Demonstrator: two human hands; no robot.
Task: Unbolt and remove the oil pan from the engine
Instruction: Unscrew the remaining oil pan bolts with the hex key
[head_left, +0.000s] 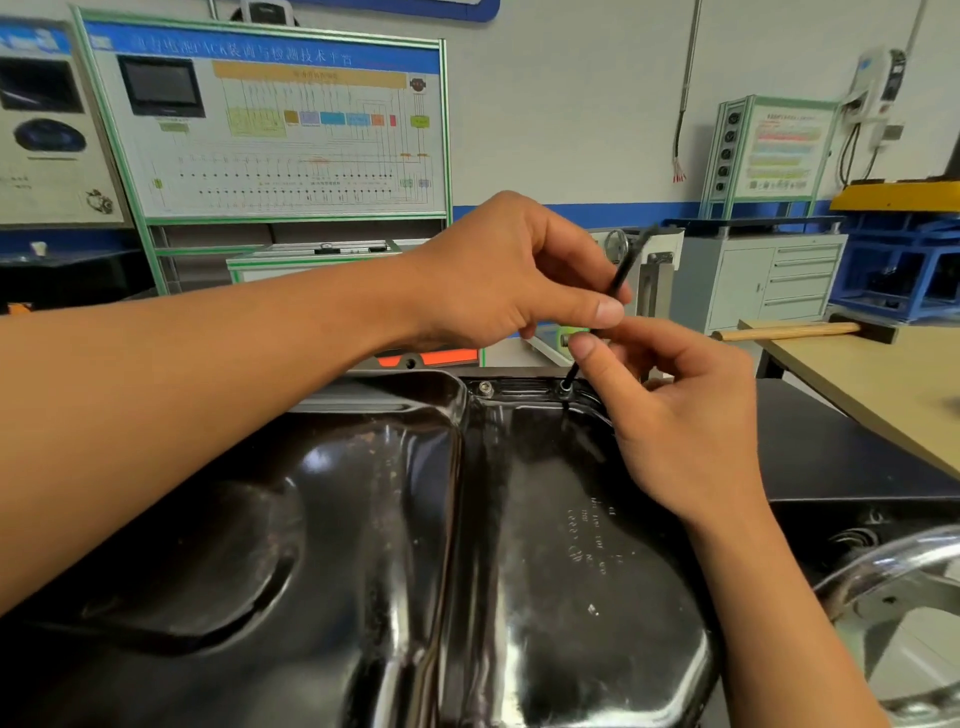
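- At the far flange of the oil pan (363, 545): a thin black hex key (618, 283) stands tilted, its lower tip seated in a bolt (564, 387) on the flange, its upper end leaning away to the right.
- Left hand (514, 275) reaches in above the pan's far edge, thumb and fingers pinched closed on the upper part of the key.
- Right hand (675, 410) sits just below the left one, over the pan's right side; thumb and forefinger are closed on the key's lower shaft, other fingers curled loosely.
- Both hands are gripping the same tool, and the thumbs nearly touch each other.
- The pan is glossy black with its belly facing up, filling the lower frame directly under both forearms. Stamped lettering shows on its right half.
- A second bolt (485, 387) sits in the same flange, just left of the one under the key, with nothing touching it.
- Beyond the pan's far edge is an orange part (449, 357); I can't tell what it is.
- Right of the pan, a wooden-handled hammer (800, 331) lies on a tan table (883, 384), well apart from the hands.
- Behind the pan, a green-framed wiring diagram board (270, 124) stands against the wall.
- At the pan's near right, a chrome handwheel rim (883, 561) shows only in part.
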